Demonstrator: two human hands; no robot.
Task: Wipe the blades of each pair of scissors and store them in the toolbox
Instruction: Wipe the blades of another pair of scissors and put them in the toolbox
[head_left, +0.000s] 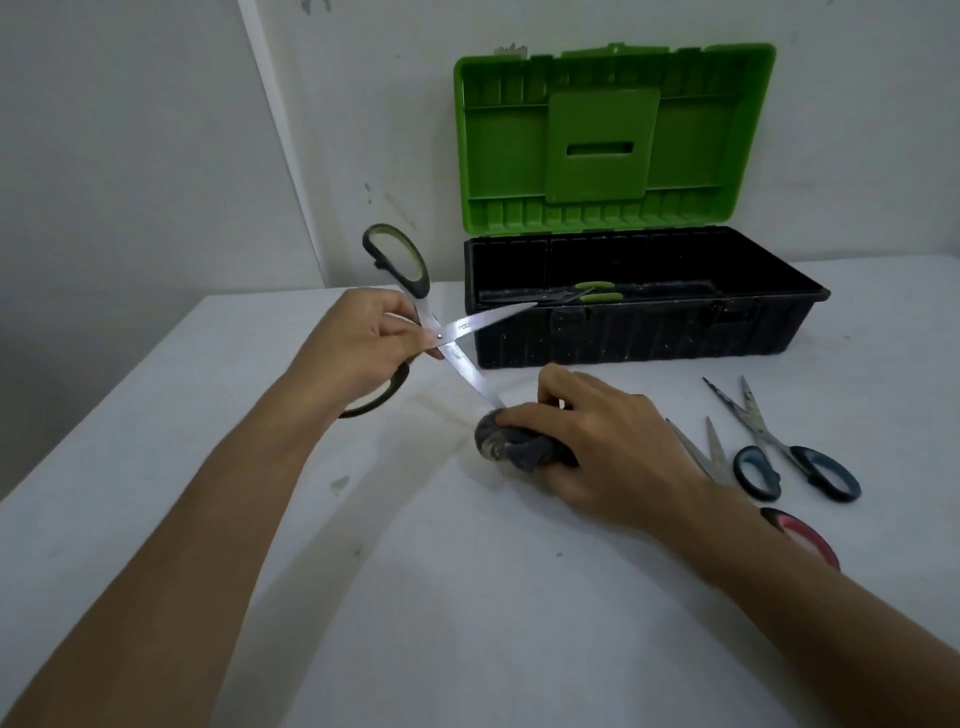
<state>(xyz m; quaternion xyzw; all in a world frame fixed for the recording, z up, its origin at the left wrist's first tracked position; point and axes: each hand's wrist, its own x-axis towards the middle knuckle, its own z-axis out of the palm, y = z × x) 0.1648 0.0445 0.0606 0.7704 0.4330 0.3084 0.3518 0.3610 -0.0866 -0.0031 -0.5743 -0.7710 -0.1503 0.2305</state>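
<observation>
My left hand (358, 343) grips a pair of black-and-green handled scissors (467, 330) near the pivot, with the blades spread wide above the table. My right hand (597, 441) holds a crumpled grey cloth (498, 441) wrapped round the tip of the lower blade. The toolbox (644, 332) stands behind, black tray open, green lid (613, 140) leaning on the wall. Inside it lies another pair of scissors with green handles (597, 292).
To the right on the white table (415, 597) lie blue-handled scissors (779, 447), spread open, and a red-handled pair (802, 535) partly hidden by my right forearm. The wall is close behind the toolbox. The table's left edge runs diagonally.
</observation>
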